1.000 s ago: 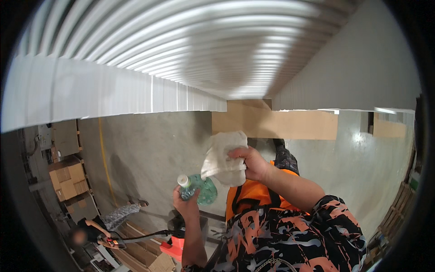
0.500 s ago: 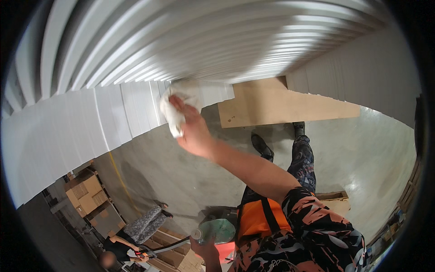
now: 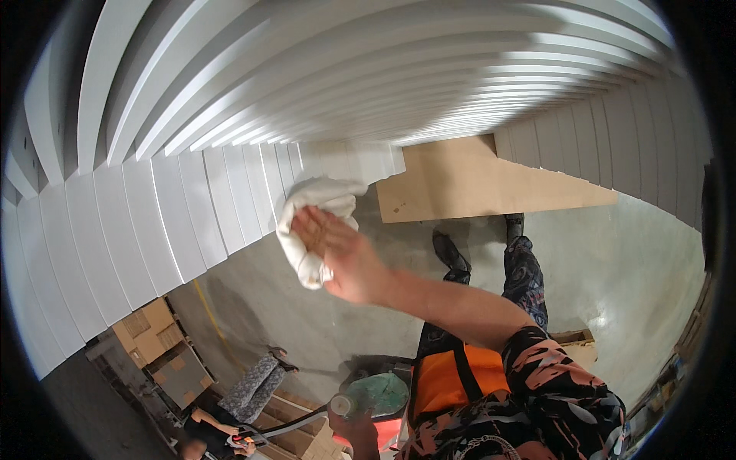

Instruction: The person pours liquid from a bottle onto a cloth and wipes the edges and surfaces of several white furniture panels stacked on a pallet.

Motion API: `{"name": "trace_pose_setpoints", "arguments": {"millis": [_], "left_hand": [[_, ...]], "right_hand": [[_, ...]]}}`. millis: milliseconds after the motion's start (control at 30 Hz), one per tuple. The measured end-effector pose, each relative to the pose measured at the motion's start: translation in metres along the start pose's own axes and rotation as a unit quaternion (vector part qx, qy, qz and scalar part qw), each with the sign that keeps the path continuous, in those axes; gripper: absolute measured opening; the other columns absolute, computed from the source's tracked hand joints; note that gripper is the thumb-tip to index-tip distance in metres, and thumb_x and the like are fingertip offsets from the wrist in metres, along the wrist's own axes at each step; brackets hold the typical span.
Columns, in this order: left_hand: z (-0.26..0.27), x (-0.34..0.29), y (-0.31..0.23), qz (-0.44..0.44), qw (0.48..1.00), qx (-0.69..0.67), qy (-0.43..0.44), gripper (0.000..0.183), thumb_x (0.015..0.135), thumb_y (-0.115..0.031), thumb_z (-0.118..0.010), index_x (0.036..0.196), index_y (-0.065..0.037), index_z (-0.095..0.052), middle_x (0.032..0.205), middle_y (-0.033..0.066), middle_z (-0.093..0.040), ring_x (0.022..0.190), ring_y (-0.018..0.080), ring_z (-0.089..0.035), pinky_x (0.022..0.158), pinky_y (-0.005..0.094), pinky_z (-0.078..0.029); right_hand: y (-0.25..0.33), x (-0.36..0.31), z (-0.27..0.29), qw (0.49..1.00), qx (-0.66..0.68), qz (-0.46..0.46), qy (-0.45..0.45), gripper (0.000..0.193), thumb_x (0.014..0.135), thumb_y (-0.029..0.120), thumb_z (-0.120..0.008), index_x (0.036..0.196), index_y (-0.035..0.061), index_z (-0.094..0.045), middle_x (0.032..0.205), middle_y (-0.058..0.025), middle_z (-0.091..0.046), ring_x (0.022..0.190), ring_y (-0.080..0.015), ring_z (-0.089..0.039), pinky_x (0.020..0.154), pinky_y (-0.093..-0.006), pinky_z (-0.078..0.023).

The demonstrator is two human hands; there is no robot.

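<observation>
With my right hand I press the fingers into a bunched white cloth beside the ends of a stack of white slats. The cloth wraps around the fingertips, and the hand is slightly blurred. Low in the view, my left hand grips a clear, green-tinted plastic bottle, its round pale top tilted to the left. The lower part of that hand runs toward the bottom edge. The ridged faces of the white slats fill the upper part of the view.
A brown cardboard sheet lies at the foot of the slats, before my shoes. An orange bag hangs at my waist. Cardboard boxes stand at the lower left, near a person holding a tool. A small box sits behind my legs.
My right hand and the cloth have come down and slightly right, away from the slat ends. The left hand still holds the bottle. The view has shifted slightly.
</observation>
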State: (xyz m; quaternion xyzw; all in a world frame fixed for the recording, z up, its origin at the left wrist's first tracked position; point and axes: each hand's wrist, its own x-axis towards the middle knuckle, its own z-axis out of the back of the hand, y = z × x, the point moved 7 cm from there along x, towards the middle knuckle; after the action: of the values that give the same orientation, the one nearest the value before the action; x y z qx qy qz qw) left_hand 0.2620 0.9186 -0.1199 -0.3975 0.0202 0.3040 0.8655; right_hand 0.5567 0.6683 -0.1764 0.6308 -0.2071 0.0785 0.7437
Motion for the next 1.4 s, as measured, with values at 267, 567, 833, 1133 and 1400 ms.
{"name": "trace_pose_setpoints", "arguments": {"millis": [267,567,833,1133,1400], "left_hand": [[-0.094,0.016,-0.028,-0.006,0.995,-0.103,-0.008,0.036,0.066,0.004,-0.074,0.098,-0.003,-0.060,0.090,0.0037,-0.061,0.084,0.0163,-0.059,0.079,0.0313,-0.049],[-0.229,0.106,0.067,-0.181,0.962,-0.203,0.004,0.044,0.066,-0.005,-0.084,0.105,-0.001,-0.064,0.097,0.0082,-0.068,0.088,0.0159,-0.065,0.080,0.0317,-0.053],[-0.312,0.155,0.140,-0.160,0.925,-0.344,0.029,0.044,0.072,0.008,-0.073,0.113,0.003,-0.061,0.101,0.0088,-0.069,0.093,0.0188,-0.066,0.084,0.0347,-0.055],[-0.302,0.156,0.158,-0.144,0.919,-0.367,-0.002,0.047,0.069,0.010,-0.075,0.113,0.000,-0.063,0.097,0.0066,-0.069,0.086,0.0158,-0.066,0.078,0.0307,-0.054],[-0.287,0.156,0.147,-0.143,0.902,-0.408,-0.014,0.047,0.067,0.009,-0.079,0.109,-0.001,-0.064,0.095,0.0053,-0.069,0.083,0.0149,-0.065,0.078,0.0312,-0.054]], "right_hand": [[-0.006,-0.001,0.010,0.988,-0.031,0.023,0.153,0.071,0.072,0.004,-0.068,0.140,0.0001,-0.046,0.143,-0.0210,-0.046,0.136,-0.0348,-0.041,0.114,-0.0498,-0.028],[-0.060,0.009,0.010,0.976,0.029,0.214,0.026,0.069,0.070,-0.001,-0.065,0.138,0.0034,-0.051,0.143,-0.0170,-0.048,0.141,-0.0332,-0.035,0.112,-0.0533,-0.027],[-0.148,-0.008,0.011,0.939,0.343,0.032,0.023,0.040,0.091,0.005,-0.055,0.129,-0.0041,-0.055,0.124,-0.0109,-0.062,0.116,-0.0170,-0.056,0.096,-0.0304,-0.044],[-0.054,0.031,0.002,0.946,0.287,0.154,0.006,0.031,0.091,0.013,-0.060,0.118,-0.0009,-0.061,0.111,-0.0106,-0.065,0.102,-0.0179,-0.061,0.086,-0.0312,-0.049],[-0.013,0.026,0.009,0.912,-0.019,0.404,-0.070,0.064,0.082,0.015,-0.058,0.140,-0.0034,-0.041,0.142,-0.0248,-0.042,0.130,-0.0403,-0.040,0.111,-0.0493,-0.028]]}}
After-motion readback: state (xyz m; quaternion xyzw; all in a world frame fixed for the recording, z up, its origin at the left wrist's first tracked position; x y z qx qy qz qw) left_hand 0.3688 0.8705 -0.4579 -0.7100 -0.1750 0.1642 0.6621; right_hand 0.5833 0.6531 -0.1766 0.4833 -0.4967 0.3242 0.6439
